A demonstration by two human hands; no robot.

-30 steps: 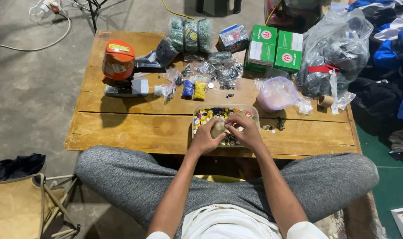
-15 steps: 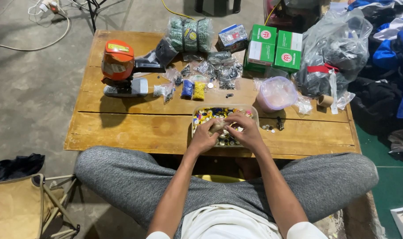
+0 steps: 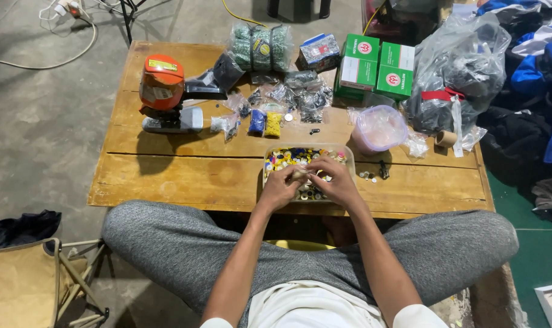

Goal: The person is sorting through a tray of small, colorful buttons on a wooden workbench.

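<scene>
Both hands, left hand [image 3: 280, 188] and right hand [image 3: 336, 181], pinch a small pale piece [image 3: 300, 175] between their fingers over the button tray [image 3: 349, 159]; two green boxes [image 3: 376, 65] stand at one o'clock.

Packages being kept along the table's far edge

Two green-and-white boxes [image 3: 376, 65] are being stood beside a blue-and-white carton [image 3: 319, 51]; small blue [image 3: 257, 121] and yellow [image 3: 273, 124] packets are lying nearer.

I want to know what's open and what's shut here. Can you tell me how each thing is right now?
Clear tray: open, holding many small coloured pieces.
Left hand: fingers pinched over the tray, touching the right hand.
Right hand: fingers curled over the tray.
Round plastic tub: lid on.
Green boxes: shut, standing side by side.
Big grey bag: tied with a red strip.
Orange machine: upright on the table.
</scene>
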